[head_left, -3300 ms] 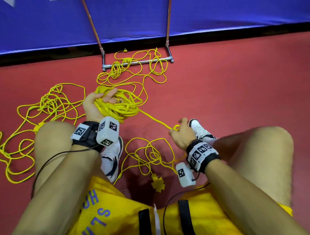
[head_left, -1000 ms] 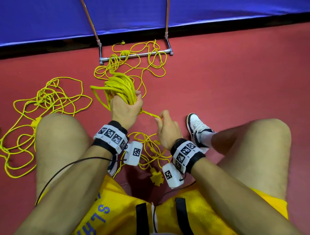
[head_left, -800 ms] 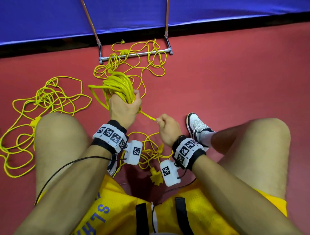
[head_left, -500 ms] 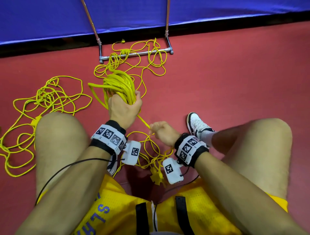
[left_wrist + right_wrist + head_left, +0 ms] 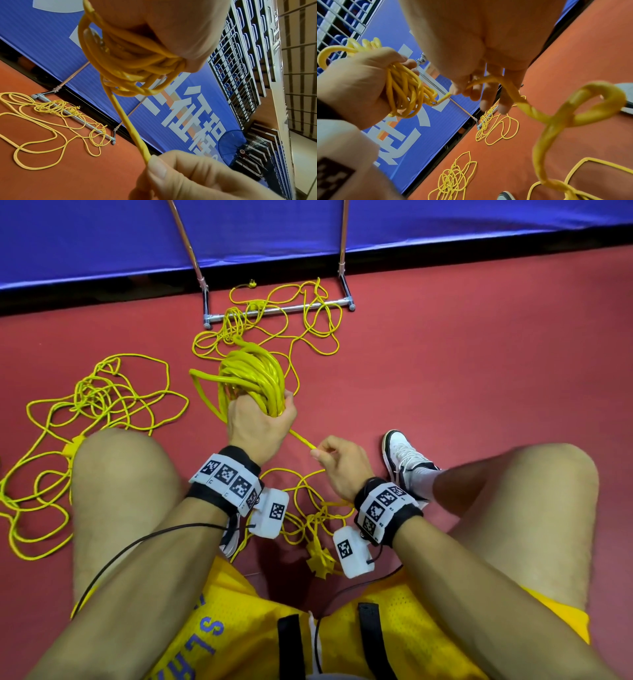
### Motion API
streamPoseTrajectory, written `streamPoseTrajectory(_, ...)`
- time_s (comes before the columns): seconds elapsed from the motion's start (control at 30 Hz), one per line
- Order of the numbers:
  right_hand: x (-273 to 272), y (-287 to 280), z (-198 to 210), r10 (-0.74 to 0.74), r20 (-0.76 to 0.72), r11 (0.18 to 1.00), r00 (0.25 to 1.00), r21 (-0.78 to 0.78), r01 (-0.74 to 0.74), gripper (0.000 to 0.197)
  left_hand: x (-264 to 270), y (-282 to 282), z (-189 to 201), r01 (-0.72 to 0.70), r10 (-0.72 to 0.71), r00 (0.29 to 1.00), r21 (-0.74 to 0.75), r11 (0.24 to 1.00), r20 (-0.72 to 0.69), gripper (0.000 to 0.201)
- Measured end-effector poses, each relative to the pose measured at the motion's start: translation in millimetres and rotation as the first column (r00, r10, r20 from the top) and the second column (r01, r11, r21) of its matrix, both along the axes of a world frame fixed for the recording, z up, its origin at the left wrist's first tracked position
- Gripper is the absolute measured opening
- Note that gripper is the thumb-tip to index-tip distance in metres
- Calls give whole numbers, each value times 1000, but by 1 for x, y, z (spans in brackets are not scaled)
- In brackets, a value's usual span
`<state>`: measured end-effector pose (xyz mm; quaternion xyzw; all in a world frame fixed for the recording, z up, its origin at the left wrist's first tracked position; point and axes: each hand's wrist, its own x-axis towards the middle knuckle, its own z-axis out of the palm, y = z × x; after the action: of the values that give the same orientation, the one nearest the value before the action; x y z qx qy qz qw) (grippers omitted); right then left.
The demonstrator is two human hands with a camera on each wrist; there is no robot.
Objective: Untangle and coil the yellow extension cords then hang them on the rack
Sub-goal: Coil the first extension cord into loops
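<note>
Coiling: another turn goes onto the thick bundle of yellow cord loops [image 5: 253,374] — a second ago the right hand [image 5: 337,465] sat nearer the coil; now it has slid back toward 5 o'clock, drawing fresh slack.
Left hand [image 5: 258,428]: fingers wrapped tight round the bundle, held off the red rubber floor [image 5: 462,378] at centre view.
Right hand: thumb and forefinger pinch the feed strand [image 5: 130,129]; other fingers spread loosely.
Strand axis: taut, running from 11 o'clock at the coil to 5 o'clock at the pinch.
Coil axis: loops arch up toward 12 o'clock, at the chrome rack base bar [image 5: 281,311].
Remaining: tangled yellow cord between the knees [image 5: 308,508] — its plug end still trails; a second loose heap [image 5: 99,398] lies at 9 o'clock, untouched.
</note>
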<state>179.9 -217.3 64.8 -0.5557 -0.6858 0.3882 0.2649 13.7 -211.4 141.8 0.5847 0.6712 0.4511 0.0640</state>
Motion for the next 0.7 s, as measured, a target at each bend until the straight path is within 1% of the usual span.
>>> streamPoseTrajectory(0.07, -4, -2, 0, 41, -30, 995, 999, -87, -43, 22, 1, 0, 0, 7, -8, 1000, -11, 1000, -17, 55)
streamPoseTrajectory(0.1, -6, -5, 0, 69, -87, 985, 994, -150, -82, 25, 1, 1, 0, 10, -10, 1000, -21, 1000, -22, 56)
streamPoseTrajectory(0.17, -12, -10, 4, 104, -276, 946, 956, -270, -181, 31, -1, 1, -2, 38, -39, 998, -29, 999, -39, 50)
streamPoseTrajectory(0.2, -14, -12, 8, 109, -357, 919, 928, -319, -231, 33, -3, 1, -5, 66, -68, 996, -33, 997, -65, 43)
streamPoseTrajectory(0.23, -16, -13, 15, 113, -407, 894, 907, -357, -272, 35, -4, 1, -7, 95, -99, 989, -41, 995, -113, 37)
streamPoseTrajectory(0.3, -15, -12, 22, 111, -461, 842, 880, -427, -330, 39, -5, 1, -12, 161, -178, 957, -88, 983, -230, 39)
streamPoseTrajectory(0.33, -14, -11, 22, 100, -462, 823, 881, -460, -334, 40, -5, 1, -14, 194, -223, 939, -133, 972, -261, 37)
streamPoseTrajectory(0.37, -12, -10, 24, 99, -447, 813, 889, -479, -331, 41, -4, 1, -14, 223, -264, 926, -172, 960, -271, 36)
streamPoseTrajectory(0.4, -10, -9, 26, 108, -413, 822, 904, -474, -315, 42, -4, 2, -15, 239, -291, 920, -212, 948, -264, 36)
streamPoseTrajectory(0.43, -8, -9, 27, 146, -343, 851, 928, -434, -295, 40, -5, 2, -18, 249, -310, 917, -244, 937, -252, 37)
streamPoseTrajectory(0.5, -6, -8, 29, 254, -115, 914, 960, -296, -278, 33, -6, 2, -19, 248, -327, 913, -307, 919, -243, 35)
streamPoseTrajectory(0.53, -5, -9, 29, 279, 5, 934, 960, -235, -270, 33, -6, 1, -19, 239, -330, 908, -327, 914, -258, 32)
streamPoseTrajectory(0.57, -4, -10, 28, 281, 96, 948, 955, -182, -261, 32, -6, 1, -20, 219, -325, 898, -340, 915, -295, 29)
streamPoseTrajectory(0.63, -3, -11, 28, 272, 177, 960, 946, -122, -253, 26, -3, -1, -16, 162, -317, 866, -385, 909, -386, 28)
streamPoseTrajectory(0.7, -5, -12, 29, 302, 223, 951, 927, -140, -276, 21, -1, -2, -15, 122, -310, 857, -422, 898, -411, 23)
